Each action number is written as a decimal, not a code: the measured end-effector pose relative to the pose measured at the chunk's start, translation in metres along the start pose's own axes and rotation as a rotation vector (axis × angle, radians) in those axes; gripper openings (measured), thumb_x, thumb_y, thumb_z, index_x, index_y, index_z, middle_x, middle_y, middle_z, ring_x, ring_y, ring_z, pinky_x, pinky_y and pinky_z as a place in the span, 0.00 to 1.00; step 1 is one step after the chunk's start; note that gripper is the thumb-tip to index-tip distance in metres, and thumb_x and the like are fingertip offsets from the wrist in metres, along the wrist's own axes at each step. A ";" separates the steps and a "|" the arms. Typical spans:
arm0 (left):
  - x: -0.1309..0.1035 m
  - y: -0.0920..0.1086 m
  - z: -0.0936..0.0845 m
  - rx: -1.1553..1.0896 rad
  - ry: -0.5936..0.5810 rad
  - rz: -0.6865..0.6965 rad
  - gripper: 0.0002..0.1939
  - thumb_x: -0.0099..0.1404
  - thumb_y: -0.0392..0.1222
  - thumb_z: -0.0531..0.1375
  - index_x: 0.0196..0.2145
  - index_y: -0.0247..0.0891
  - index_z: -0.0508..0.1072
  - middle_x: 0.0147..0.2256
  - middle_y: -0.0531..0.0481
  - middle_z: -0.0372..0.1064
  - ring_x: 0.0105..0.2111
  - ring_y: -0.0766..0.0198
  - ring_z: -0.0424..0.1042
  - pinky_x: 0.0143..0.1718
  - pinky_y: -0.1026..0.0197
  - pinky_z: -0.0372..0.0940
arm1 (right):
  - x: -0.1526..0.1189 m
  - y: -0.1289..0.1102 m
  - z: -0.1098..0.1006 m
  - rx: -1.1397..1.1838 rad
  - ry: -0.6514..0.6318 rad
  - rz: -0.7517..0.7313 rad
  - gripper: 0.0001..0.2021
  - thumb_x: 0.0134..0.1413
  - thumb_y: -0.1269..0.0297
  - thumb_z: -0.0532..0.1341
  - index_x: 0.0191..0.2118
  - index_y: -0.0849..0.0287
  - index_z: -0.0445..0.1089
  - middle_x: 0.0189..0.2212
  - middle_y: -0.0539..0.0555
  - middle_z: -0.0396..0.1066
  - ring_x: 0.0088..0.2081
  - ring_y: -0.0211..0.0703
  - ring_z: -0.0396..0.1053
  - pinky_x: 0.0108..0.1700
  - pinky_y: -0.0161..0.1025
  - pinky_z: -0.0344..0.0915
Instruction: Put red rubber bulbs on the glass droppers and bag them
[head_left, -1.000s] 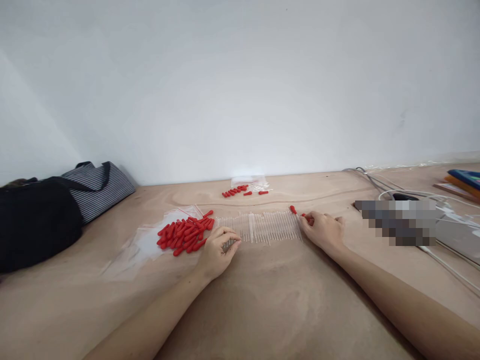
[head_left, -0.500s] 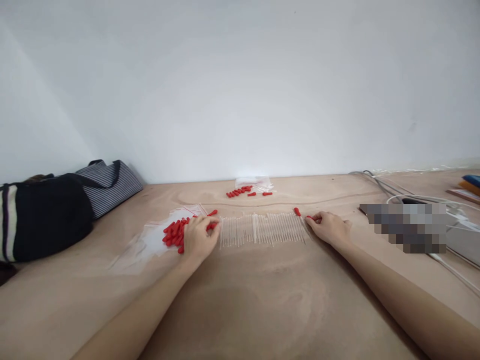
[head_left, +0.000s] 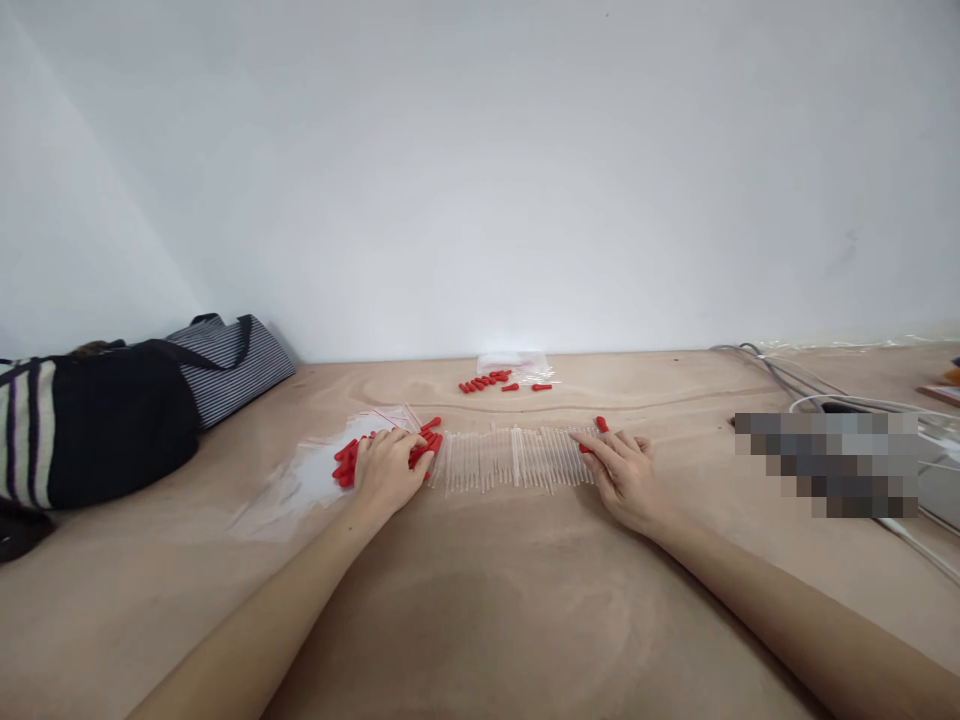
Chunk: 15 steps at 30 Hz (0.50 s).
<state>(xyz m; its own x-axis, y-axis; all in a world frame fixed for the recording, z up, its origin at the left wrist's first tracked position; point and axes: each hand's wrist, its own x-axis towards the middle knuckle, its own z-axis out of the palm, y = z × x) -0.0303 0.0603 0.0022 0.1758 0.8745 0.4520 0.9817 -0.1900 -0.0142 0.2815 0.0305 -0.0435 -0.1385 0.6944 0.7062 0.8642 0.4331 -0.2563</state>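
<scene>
A row of thin clear tubes [head_left: 487,462], like dropper pipettes, lies side by side on the wooden table. At the row's left end my left hand [head_left: 391,468] is curled over red rubber bulbs [head_left: 426,448], several of them between thumb and fingers. More of the red bulb pile [head_left: 345,466] shows to its left, partly hidden by the hand. My right hand [head_left: 624,478] rests at the row's right end, index finger stretched over the tubes. A red bulb [head_left: 585,449] is in its fingers, and another red bulb [head_left: 602,424] lies just behind them.
Clear plastic bags [head_left: 289,485] lie under and beside the pile. Farther back are several red bulbs [head_left: 484,382] and a small bag [head_left: 514,363] with thin tubes. Striped bags [head_left: 232,370] stand at left, cables [head_left: 772,375] and a blurred-out object [head_left: 832,465] at right.
My right hand has moved left onto the end of the tube row, with a red bulb in its fingers. More red bulbs now lie by my left thumb. The view has shifted slightly.
</scene>
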 end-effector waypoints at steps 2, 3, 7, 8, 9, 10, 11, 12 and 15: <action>0.000 -0.001 0.000 0.014 -0.007 0.020 0.08 0.57 0.44 0.54 0.29 0.42 0.72 0.33 0.48 0.72 0.37 0.52 0.66 0.35 0.54 0.53 | -0.001 -0.003 0.000 -0.005 -0.027 -0.069 0.15 0.57 0.66 0.47 0.47 0.55 0.64 0.30 0.53 0.70 0.35 0.43 0.63 0.38 0.41 0.48; 0.000 -0.002 0.000 0.023 -0.009 0.031 0.07 0.57 0.42 0.54 0.28 0.42 0.72 0.32 0.48 0.72 0.36 0.52 0.66 0.35 0.54 0.53 | -0.001 -0.004 0.000 0.004 -0.034 -0.081 0.14 0.57 0.66 0.47 0.45 0.55 0.65 0.29 0.52 0.69 0.34 0.43 0.63 0.38 0.41 0.48; 0.000 -0.002 0.001 0.021 0.006 0.064 0.09 0.60 0.39 0.52 0.25 0.40 0.71 0.30 0.47 0.71 0.35 0.53 0.67 0.34 0.54 0.54 | -0.001 -0.004 -0.003 0.088 -0.027 -0.027 0.10 0.55 0.62 0.51 0.40 0.57 0.65 0.30 0.53 0.70 0.34 0.43 0.64 0.39 0.41 0.49; 0.000 -0.002 0.001 0.011 0.016 0.067 0.10 0.60 0.39 0.52 0.25 0.40 0.71 0.31 0.47 0.71 0.35 0.53 0.67 0.34 0.54 0.54 | -0.001 -0.004 -0.003 0.106 -0.026 -0.008 0.10 0.54 0.62 0.51 0.39 0.57 0.64 0.30 0.53 0.70 0.35 0.44 0.64 0.39 0.41 0.49; 0.000 -0.002 0.002 -0.001 0.025 0.068 0.10 0.60 0.39 0.52 0.26 0.40 0.71 0.31 0.46 0.71 0.35 0.52 0.66 0.34 0.54 0.54 | -0.001 -0.003 -0.004 0.120 -0.032 0.007 0.10 0.54 0.61 0.52 0.39 0.57 0.64 0.31 0.53 0.71 0.35 0.44 0.64 0.39 0.42 0.50; 0.000 -0.001 0.002 -0.015 0.034 0.071 0.10 0.60 0.39 0.52 0.26 0.40 0.71 0.31 0.46 0.70 0.35 0.52 0.66 0.34 0.54 0.55 | -0.001 -0.003 -0.004 0.128 -0.041 0.019 0.09 0.54 0.61 0.52 0.39 0.57 0.64 0.31 0.53 0.71 0.36 0.45 0.65 0.39 0.42 0.50; 0.000 -0.001 0.002 -0.031 0.045 0.074 0.09 0.60 0.40 0.52 0.28 0.40 0.72 0.31 0.46 0.70 0.35 0.52 0.66 0.35 0.54 0.55 | 0.000 -0.004 -0.005 0.133 -0.051 0.029 0.09 0.54 0.60 0.52 0.39 0.57 0.64 0.31 0.53 0.71 0.36 0.45 0.65 0.40 0.43 0.50; 0.000 0.001 0.002 -0.052 0.054 0.079 0.08 0.60 0.40 0.53 0.29 0.40 0.72 0.32 0.45 0.70 0.36 0.52 0.65 0.35 0.54 0.55 | 0.000 -0.004 -0.005 0.135 -0.058 0.038 0.09 0.54 0.60 0.52 0.39 0.57 0.64 0.31 0.53 0.71 0.36 0.45 0.65 0.40 0.43 0.50; -0.002 0.015 0.002 -0.173 0.056 0.106 0.06 0.58 0.40 0.55 0.31 0.41 0.72 0.34 0.47 0.69 0.37 0.54 0.65 0.37 0.54 0.56 | 0.000 -0.004 -0.004 0.138 -0.060 0.050 0.09 0.53 0.60 0.52 0.38 0.56 0.64 0.31 0.53 0.71 0.36 0.45 0.65 0.40 0.43 0.50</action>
<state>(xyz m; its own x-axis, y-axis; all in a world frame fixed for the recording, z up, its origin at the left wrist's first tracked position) -0.0153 0.0567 -0.0009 0.2683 0.8201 0.5054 0.9298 -0.3576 0.0867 0.2797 0.0267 -0.0397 -0.1291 0.7481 0.6509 0.7963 0.4694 -0.3816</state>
